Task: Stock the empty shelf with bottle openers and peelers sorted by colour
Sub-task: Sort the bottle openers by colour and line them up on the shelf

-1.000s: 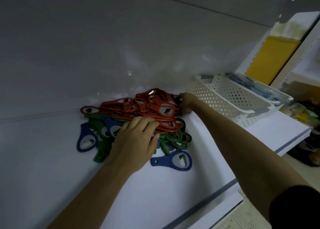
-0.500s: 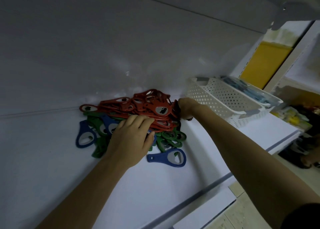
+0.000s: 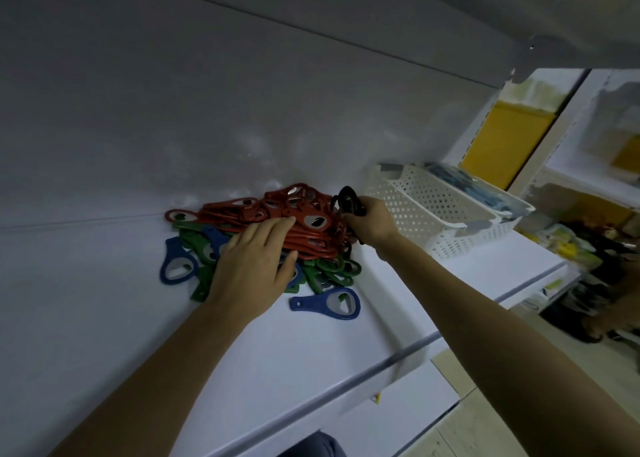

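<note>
A heap of bottle openers lies on the white shelf (image 3: 138, 335) against its back wall. Red openers (image 3: 311, 228) lie on top, with green openers (image 3: 332, 269) and blue ones beneath. One blue opener (image 3: 329, 304) lies apart at the front, and another blue opener (image 3: 176, 266) lies at the left. My left hand (image 3: 252, 269) rests flat on the heap with straight fingers. My right hand (image 3: 370, 221) grips several black openers (image 3: 348, 202) at the heap's right end, their rings standing up above the pile.
A white perforated basket (image 3: 426, 210) holding blue packaged items stands to the right on the shelf, close to my right hand. Beyond the shelf's right end are other shelves with yellow goods (image 3: 502, 138). The shelf's front edge (image 3: 398, 356) runs below my arms.
My right hand has closed on black openers and lifted them up out of the heap's right side. My left hand has stayed on the pile.
</note>
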`<act>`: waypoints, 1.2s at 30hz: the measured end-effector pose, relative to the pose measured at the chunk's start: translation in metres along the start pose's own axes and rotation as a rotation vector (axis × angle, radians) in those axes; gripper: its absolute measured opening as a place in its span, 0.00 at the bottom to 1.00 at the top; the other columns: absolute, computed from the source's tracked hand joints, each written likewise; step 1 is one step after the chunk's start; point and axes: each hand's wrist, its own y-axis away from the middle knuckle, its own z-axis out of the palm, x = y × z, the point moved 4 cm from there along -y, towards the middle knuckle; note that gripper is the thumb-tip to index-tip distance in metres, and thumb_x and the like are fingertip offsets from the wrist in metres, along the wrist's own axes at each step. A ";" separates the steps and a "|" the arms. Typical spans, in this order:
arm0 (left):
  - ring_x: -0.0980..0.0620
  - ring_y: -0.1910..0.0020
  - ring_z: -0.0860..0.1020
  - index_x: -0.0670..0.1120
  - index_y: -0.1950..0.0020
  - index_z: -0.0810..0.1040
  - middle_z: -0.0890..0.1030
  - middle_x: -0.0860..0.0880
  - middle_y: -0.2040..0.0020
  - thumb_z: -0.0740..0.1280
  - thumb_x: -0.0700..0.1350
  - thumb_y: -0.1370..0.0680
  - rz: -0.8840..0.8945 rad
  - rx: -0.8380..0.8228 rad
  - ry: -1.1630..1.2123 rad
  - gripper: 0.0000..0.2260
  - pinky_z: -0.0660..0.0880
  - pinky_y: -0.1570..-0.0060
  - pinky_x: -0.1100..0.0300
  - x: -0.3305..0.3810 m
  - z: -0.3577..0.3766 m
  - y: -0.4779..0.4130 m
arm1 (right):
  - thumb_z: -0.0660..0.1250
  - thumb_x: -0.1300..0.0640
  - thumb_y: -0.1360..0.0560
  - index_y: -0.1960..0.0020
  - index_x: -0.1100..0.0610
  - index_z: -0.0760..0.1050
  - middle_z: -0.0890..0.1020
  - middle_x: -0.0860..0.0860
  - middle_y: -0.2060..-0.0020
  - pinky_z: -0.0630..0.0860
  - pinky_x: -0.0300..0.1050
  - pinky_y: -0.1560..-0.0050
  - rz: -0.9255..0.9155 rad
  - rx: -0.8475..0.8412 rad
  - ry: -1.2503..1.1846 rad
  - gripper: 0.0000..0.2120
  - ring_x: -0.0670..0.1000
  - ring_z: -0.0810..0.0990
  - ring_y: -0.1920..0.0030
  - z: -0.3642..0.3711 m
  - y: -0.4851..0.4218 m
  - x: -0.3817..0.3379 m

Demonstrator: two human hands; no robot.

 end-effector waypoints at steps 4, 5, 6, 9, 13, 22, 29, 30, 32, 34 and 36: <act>0.43 0.39 0.75 0.42 0.31 0.70 0.76 0.44 0.37 0.66 0.46 0.23 -0.068 0.021 0.039 0.21 0.73 0.44 0.48 -0.006 -0.004 0.003 | 0.71 0.60 0.27 0.46 0.62 0.80 0.82 0.54 0.58 0.78 0.47 0.54 -0.125 -0.018 0.009 0.10 0.54 0.81 0.58 0.019 0.013 -0.011; 0.43 0.39 0.74 0.42 0.31 0.70 0.76 0.44 0.36 0.65 0.47 0.23 -0.087 0.020 0.042 0.21 0.72 0.44 0.48 -0.007 -0.005 0.003 | 0.70 0.58 0.26 0.45 0.61 0.80 0.82 0.55 0.57 0.78 0.46 0.53 -0.150 -0.040 0.044 0.11 0.54 0.81 0.57 0.026 0.015 -0.013; 0.44 0.38 0.74 0.42 0.30 0.69 0.76 0.44 0.36 0.65 0.47 0.22 -0.109 0.020 0.047 0.22 0.72 0.43 0.48 -0.009 -0.006 0.003 | 0.69 0.57 0.25 0.44 0.61 0.80 0.83 0.56 0.55 0.77 0.45 0.52 -0.177 -0.065 0.099 0.12 0.54 0.81 0.55 0.031 0.017 -0.016; 0.43 0.36 0.71 0.42 0.29 0.68 0.74 0.43 0.34 0.65 0.48 0.22 -0.167 0.025 0.067 0.23 0.72 0.41 0.46 -0.013 -0.007 0.004 | 0.68 0.58 0.25 0.39 0.56 0.79 0.83 0.53 0.46 0.67 0.29 0.55 -0.334 -0.109 0.262 0.15 0.47 0.78 0.50 0.043 0.025 -0.027; 0.44 0.33 0.68 0.42 0.28 0.65 0.70 0.44 0.30 0.67 0.48 0.24 -0.176 0.010 0.029 0.27 0.70 0.39 0.46 -0.017 -0.008 0.003 | 0.71 0.49 0.28 0.39 0.51 0.79 0.83 0.50 0.46 0.73 0.45 0.45 -0.523 -0.085 0.437 0.18 0.52 0.79 0.46 0.053 0.037 -0.035; 0.46 0.28 0.63 0.43 0.25 0.60 0.65 0.45 0.27 0.68 0.46 0.25 -0.198 -0.039 0.006 0.31 0.64 0.32 0.47 -0.023 -0.001 0.003 | 0.57 0.52 0.20 0.34 0.45 0.73 0.78 0.45 0.38 0.56 0.54 0.32 -0.562 -0.078 0.557 0.16 0.51 0.72 0.36 0.078 0.051 -0.043; 0.46 0.25 0.56 0.42 0.24 0.54 0.58 0.44 0.24 0.69 0.44 0.26 -0.165 -0.040 0.025 0.36 0.59 0.28 0.49 -0.022 -0.001 0.002 | 0.58 0.51 0.21 0.40 0.44 0.78 0.83 0.45 0.46 0.63 0.54 0.36 -0.443 0.145 0.345 0.15 0.48 0.77 0.44 0.080 0.054 -0.056; 0.47 0.24 0.55 0.43 0.23 0.53 0.57 0.44 0.23 0.69 0.44 0.26 -0.159 -0.042 0.020 0.36 0.57 0.27 0.49 -0.021 0.000 0.002 | 0.58 0.52 0.21 0.41 0.46 0.79 0.83 0.46 0.49 0.67 0.54 0.39 -0.457 0.171 0.309 0.14 0.48 0.78 0.46 0.079 0.056 -0.059; 0.48 0.24 0.52 0.44 0.23 0.51 0.54 0.45 0.23 0.68 0.44 0.25 -0.160 -0.042 0.015 0.37 0.56 0.26 0.49 -0.020 -0.001 0.000 | 0.60 0.57 0.21 0.45 0.54 0.82 0.85 0.50 0.54 0.76 0.53 0.47 -0.467 0.090 0.067 0.13 0.50 0.82 0.53 0.080 0.059 -0.065; 0.46 0.24 0.55 0.44 0.23 0.53 0.57 0.45 0.23 0.67 0.41 0.24 -0.194 0.004 0.056 0.34 0.58 0.27 0.49 -0.020 -0.004 -0.001 | 0.60 0.59 0.21 0.49 0.60 0.82 0.85 0.52 0.56 0.79 0.49 0.49 -0.291 -0.163 -0.314 0.12 0.51 0.83 0.55 0.084 0.057 -0.068; 0.42 0.29 0.65 0.42 0.26 0.61 0.66 0.42 0.28 0.65 0.37 0.23 -0.225 0.118 0.110 0.27 0.65 0.32 0.49 -0.021 -0.010 -0.003 | 0.57 0.56 0.20 0.51 0.61 0.82 0.85 0.52 0.59 0.79 0.43 0.54 -0.131 -0.351 -0.544 0.16 0.50 0.84 0.57 0.083 0.054 -0.068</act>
